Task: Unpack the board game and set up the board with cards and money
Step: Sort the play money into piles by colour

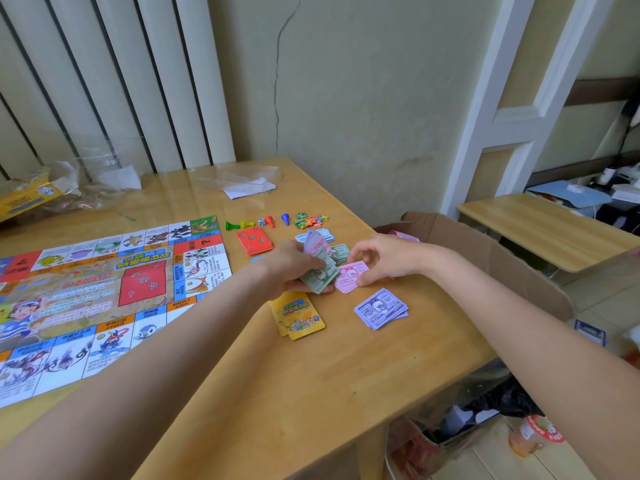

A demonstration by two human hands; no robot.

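Observation:
The game board (104, 292) lies unfolded on the left of the wooden table (311, 375). My left hand (294, 265) grips a fanned stack of mixed play money (320, 268). My right hand (384, 259) pinches a pink bill (349, 275) on a small pink pile just right of that stack. A purple money pile (381, 309) lies in front of my right hand. Yellow cards (299, 317) sit below my left hand, red cards (254, 241) behind it. More bills (341, 252) lie behind the stack.
Pawns (258, 223), a die (261, 222) and small coloured tokens (310, 220) line up behind the cards. Plastic wrap and paper (247, 185) lie at the back, the game box (24, 199) at far left. An open cardboard box (485, 258) stands beside the table's right edge.

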